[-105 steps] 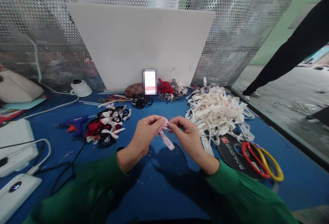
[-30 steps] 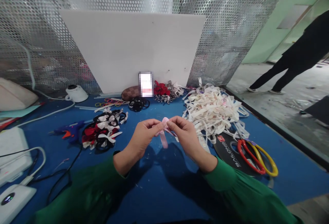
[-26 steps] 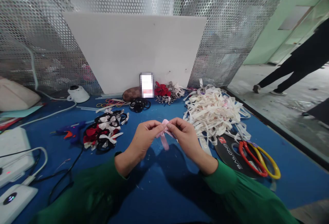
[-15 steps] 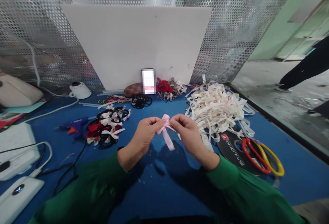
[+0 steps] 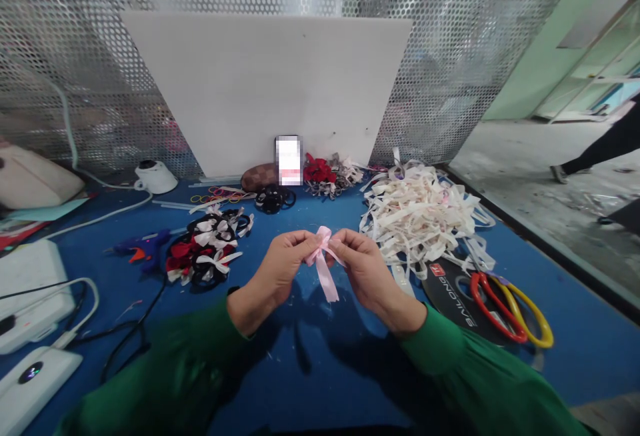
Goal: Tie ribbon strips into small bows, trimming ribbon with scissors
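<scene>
A: What are the hands doing?

B: The left hand (image 5: 276,264) is pinching the left side of a pink ribbon bow (image 5: 327,281) between thumb and fingertips, and the right hand (image 5: 369,268) is pinching its right side the same way. The bow is hanging between them, above the blue tabletop (image 5: 580,336).

A: What is looking different now?

B: Compared with a few seconds ago, the top loop is standing out above the fingertips rather than bunching between them, and the front tail is hanging more steeply.

A: Meaning what?

B: I'm judging that the bow is taking a fuller shape while both grips are keeping its middle steady.

A: Are you seeing any writing?

B: Beyond the right hand, near the heap of cream ribbons (image 5: 425,213), a dark disc (image 5: 445,304) is lying partly under the red-and-yellow scissors (image 5: 501,301). It is showing what I'm reading as "BAILONG", running slantwise, with a white sign on a red square beside it.

A: And the phone (image 5: 289,161)?

B: It is standing against the white board (image 5: 270,83), its screen showing only blurred blocks. At far left, a white box (image 5: 50,386) is showing a lit display, too small for reading.
</scene>
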Action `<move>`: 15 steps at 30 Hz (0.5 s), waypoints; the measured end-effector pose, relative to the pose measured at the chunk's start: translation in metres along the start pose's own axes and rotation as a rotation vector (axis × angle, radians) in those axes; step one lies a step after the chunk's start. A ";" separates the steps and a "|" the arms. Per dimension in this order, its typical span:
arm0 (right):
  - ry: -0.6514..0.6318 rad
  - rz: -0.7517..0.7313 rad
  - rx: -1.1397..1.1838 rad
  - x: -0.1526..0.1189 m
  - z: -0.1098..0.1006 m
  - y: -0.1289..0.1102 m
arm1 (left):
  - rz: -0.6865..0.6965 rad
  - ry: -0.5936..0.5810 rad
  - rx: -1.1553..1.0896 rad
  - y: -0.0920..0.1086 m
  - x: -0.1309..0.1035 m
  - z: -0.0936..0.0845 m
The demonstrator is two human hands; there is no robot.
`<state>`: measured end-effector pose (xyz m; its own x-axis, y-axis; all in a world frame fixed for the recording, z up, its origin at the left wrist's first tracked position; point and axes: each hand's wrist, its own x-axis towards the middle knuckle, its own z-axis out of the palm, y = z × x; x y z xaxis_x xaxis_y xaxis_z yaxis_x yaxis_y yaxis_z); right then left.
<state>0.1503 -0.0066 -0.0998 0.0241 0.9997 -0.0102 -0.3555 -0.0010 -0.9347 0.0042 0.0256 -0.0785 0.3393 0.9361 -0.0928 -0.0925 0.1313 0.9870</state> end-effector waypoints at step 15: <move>0.070 -0.064 -0.128 0.005 -0.003 -0.001 | 0.092 0.131 0.131 0.007 -0.001 -0.002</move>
<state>0.1537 -0.0021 -0.0996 0.1095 0.9935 0.0299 -0.2297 0.0545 -0.9717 0.0014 0.0260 -0.0720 0.2099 0.9777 -0.0096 0.0082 0.0080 0.9999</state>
